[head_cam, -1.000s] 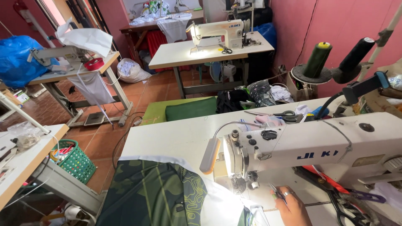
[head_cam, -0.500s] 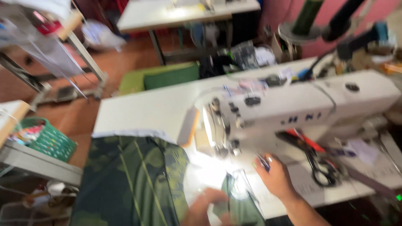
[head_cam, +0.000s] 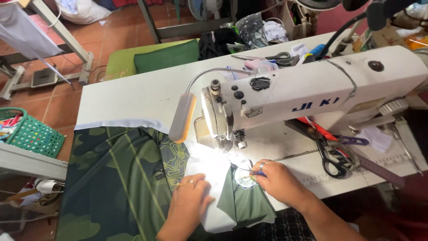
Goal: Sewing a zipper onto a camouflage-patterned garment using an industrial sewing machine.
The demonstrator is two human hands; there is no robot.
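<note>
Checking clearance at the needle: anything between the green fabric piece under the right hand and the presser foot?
Nothing visible. The right hand pins the green fabric piece to the white table, just in front of the presser foot. Only bare, brightly lit fabric lies between. The left hand rests flat on the camouflage garment, off to the side.

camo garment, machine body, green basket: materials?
Camo garment: thin, smooth printed fabric, probably synthetic knit; it drapes and wrinkles softly. Sewing machine body: likely painted metal, off-white with a glossy sheen. Green basket: moulded plastic, going by its uniform lattice walls.
</note>
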